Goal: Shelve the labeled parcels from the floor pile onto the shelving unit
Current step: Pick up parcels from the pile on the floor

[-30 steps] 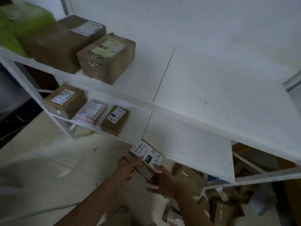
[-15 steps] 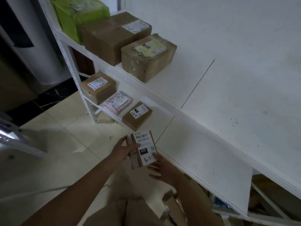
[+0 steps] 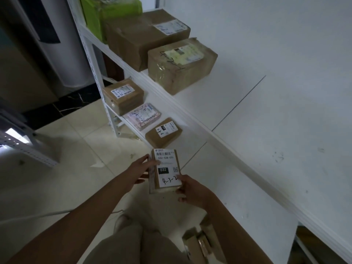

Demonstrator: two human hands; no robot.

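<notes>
So the white shelving unit (image 3: 285, 111) is taking up most of the right side of the frame, with its lower shelf (image 3: 238, 197) running down toward the bottom right. A green parcel (image 3: 114, 10) and two big brown boxes (image 3: 141, 35) (image 3: 181, 63) are sitting on the upper shelf at the top centre. Below them, a small box (image 3: 123, 96), a pinkish packet (image 3: 143, 116) and a flat brown box (image 3: 163, 134) are lining up along the lower shelf. The parcel (image 3: 166, 170) being shelved is hanging in the air at lower centre, label up, just off the front edge of the lower shelf and right below that flat brown box. The left hand (image 3: 140, 171) is gripping its left edge and the right hand (image 3: 192, 189) is pinching its lower right corner, thumb on the label. A bit of the floor pile (image 3: 202, 242) is peeking in at the bottom by the person's knees. What I'm worrying about: both hands are only catching the edges, so letting go with one early could send it slipping to the tiles. Sliding it in carelessly could also be shoving the flat brown box out of line. Leaving it half over the lip means it's tipping off. And that scribbled 4-3-2 is looking like a slot code, so misreading it puts it on the wrong shelf.
</notes>
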